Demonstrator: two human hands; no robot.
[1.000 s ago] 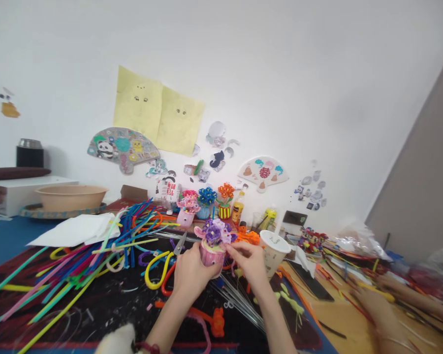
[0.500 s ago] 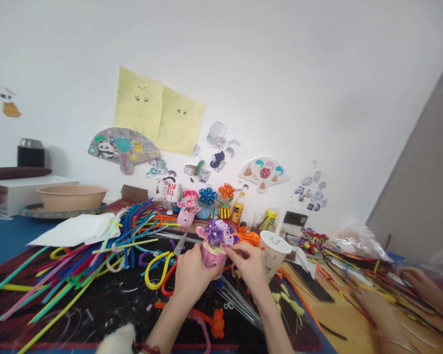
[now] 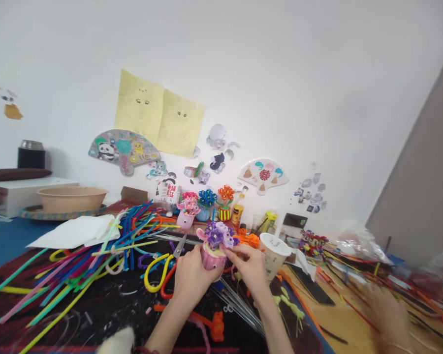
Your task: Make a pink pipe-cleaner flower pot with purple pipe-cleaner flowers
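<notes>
A pink pipe-cleaner flower pot [image 3: 210, 258] with purple and lilac flowers [image 3: 218, 234] stands upright between my hands. My left hand [image 3: 192, 271] is wrapped round its left side, the thumb across the front. At the pot's right rim, the thumb and fingers of my right hand [image 3: 251, 265] pinch a small pink part; the fingertips partly cover it. Just left of my left hand lie scissors [image 3: 179, 246], with yellow and red loops at the handle end. Thin metal wires [image 3: 239, 305] and an orange pipe-cleaner piece [image 3: 217, 326] lie below the pot.
Loose coloured pipe cleaners [image 3: 84, 265] and white paper [image 3: 76, 231] spread at left. A lidded cup with a straw [image 3: 275, 251] stands close to my right hand. Finished flower pots [image 3: 224, 212] line the wall. Another person's blurred hand [image 3: 386, 314] is over the table at right.
My hands and the flower pot stay almost where they were. At right, the other person's near hand has moved and blurred, and their second hand no longer shows clearly.
</notes>
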